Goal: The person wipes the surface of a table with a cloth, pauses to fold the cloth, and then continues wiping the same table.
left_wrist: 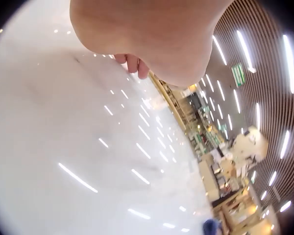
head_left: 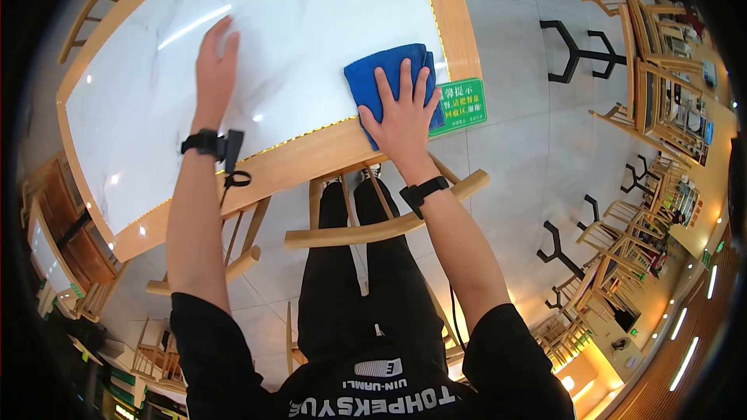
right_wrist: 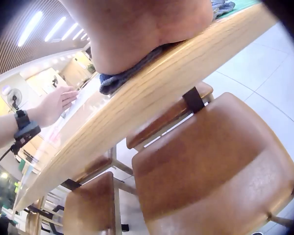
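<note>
A folded blue cloth (head_left: pixel 362 82) lies at the near right corner of the white marble-look table (head_left: pixel 311 23), which has a wooden border. My right hand (head_left: pixel 405 113) rests on it with fingers spread straight, pressing it flat. In the right wrist view the cloth (right_wrist: pixel 110 84) shows under the heel of that hand at the table edge. My left hand (head_left: pixel 215 70) is over the left part of the tabletop, fingers extended and holding nothing. The right wrist view shows this left hand (right_wrist: pixel 54 105) from the side, close over the surface.
A green sign (head_left: pixel 464 105) with white lettering sits at the table corner beside the cloth. Wooden chairs with brown seats (right_wrist: pixel 215 161) stand along the near edge, one chair back (head_left: pixel 389 229) right before my legs. More tables and chairs (head_left: pixel 646 70) stand off to the right.
</note>
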### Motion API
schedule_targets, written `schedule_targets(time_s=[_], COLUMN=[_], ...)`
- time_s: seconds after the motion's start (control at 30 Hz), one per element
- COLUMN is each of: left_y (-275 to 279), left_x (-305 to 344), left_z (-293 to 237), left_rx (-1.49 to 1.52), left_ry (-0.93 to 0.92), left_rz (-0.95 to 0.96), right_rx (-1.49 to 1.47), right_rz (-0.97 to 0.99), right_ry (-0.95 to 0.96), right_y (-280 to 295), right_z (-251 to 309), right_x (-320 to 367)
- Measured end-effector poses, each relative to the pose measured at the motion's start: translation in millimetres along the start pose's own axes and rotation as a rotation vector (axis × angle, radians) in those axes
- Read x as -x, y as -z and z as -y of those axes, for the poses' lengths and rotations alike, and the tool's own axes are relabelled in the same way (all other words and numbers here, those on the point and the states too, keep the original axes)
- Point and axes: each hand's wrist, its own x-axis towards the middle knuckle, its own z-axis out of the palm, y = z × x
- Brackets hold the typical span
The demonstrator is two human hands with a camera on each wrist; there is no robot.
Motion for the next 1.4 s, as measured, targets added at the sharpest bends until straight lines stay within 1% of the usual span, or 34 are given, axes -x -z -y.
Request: schedule_targets(time_s=[0.07,0.13,0.2,0.27,0.3,0.4,0.5,0.6,0.7,0.83,1.0,1.2,1.4], left_y=[34.6,77.1,115.3,141.9,143.2,138.9,139.8,138.2,135.5,136.4,132.8,132.4,132.4], left_x=[15.0,28.4,41.0,57.1,59.6,64.3,65.0,64.7,66.1,65.1,65.8,65.4,66.7], left_z=[21.1,53.8,89.1,130.7,131.1,130.4,130.0,129.1,129.1,122.4,114.4,109.0,109.3], left_rx=[-0.189,-0.522,-0.820,-0.873,-0.894,-0.913,-0.921,-0.942,-0.925,-0.897,-0.874,-0.865,-0.863], left_ry=[-0.083,-0.322,-0.171,0.024,0.123,0.068,0.081,0.080,0.061,0.098,0.131,0.165,0.181], left_rz=[0.017,-0.008,-0.059,-0.116,-0.141,-0.168,-0.170,-0.183,-0.204,-0.189,-0.181,-0.147,-0.130], right_rx=[0.004,0.001,0.001,0.009,0.007,0.006,0.001,-0.028,-0.064,-0.103,-0.089,-0.034,0.009], right_rz=[0.006,0.012,0.017,0.030,0.025,0.021,0.030,0.008,0.053,0.081,0.119,0.139,0.117], right_ry=[-0.009,-0.018,-0.026,-0.030,-0.028,-0.043,-0.063,-0.099,-0.090,-0.055,-0.047,-0.050,-0.048], right_y=[2.9,3.3,2.8,2.4,1.4,-0.6,-0.7,-5.0,-7.8,-8.2,-9.5,-7.6,-12.5], right_z=[0.8,2.1,4.9,6.1,6.2,9.6,20.7,37.4,60.0,92.1,106.7,112.2,115.9], right_x=[10.2,23.9,34.7,42.4,42.0,48.6,52.9,59.2,66.5,71.9,73.2,52.9,5.0])
